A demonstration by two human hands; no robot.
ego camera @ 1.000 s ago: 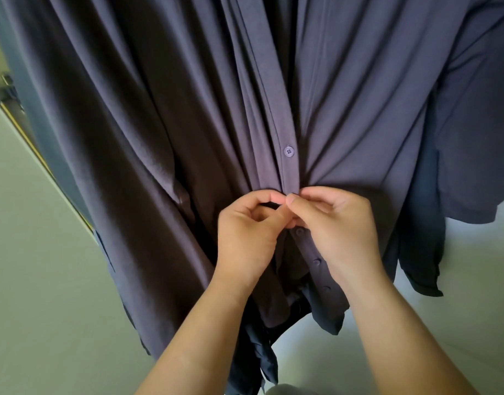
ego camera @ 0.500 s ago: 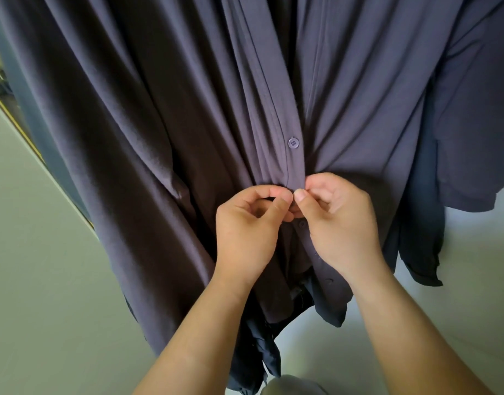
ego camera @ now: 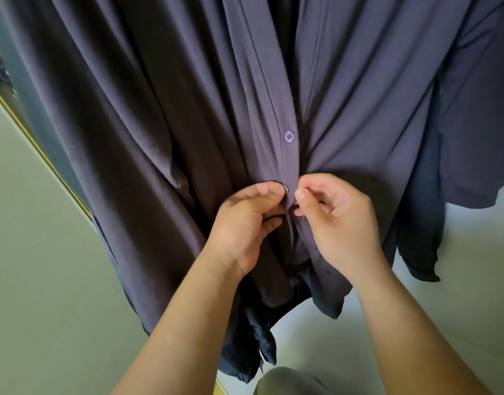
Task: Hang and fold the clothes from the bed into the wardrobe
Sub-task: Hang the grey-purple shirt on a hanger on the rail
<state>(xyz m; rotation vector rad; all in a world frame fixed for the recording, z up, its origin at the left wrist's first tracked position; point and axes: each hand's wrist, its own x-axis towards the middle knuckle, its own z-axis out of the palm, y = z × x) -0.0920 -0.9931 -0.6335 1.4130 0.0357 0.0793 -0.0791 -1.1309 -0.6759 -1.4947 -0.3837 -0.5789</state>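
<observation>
A dark purple-grey button shirt [ego camera: 159, 124] hangs in front of me and fills most of the view. One fastened button [ego camera: 288, 136] shows on its front placket. Just below it, my left hand [ego camera: 245, 226] pinches the placket's left edge beside a second button [ego camera: 285, 189]. My right hand [ego camera: 339, 220] pinches the fabric on the other side of the placket, thumb and forefinger together. The two hands sit a finger's width apart. The shirt's lower front hangs loose beneath them.
A darker navy garment [ego camera: 424, 223] hangs behind the shirt at the right, with a purple sleeve [ego camera: 487, 124] beyond it. A pale green panel [ego camera: 31, 252] with a yellow edge runs along the left. Pale floor [ego camera: 459, 295] lies below at the right.
The second button now shows through the placket by my left thumb. My hands, which touched at the fingertips before, have drawn slightly apart.
</observation>
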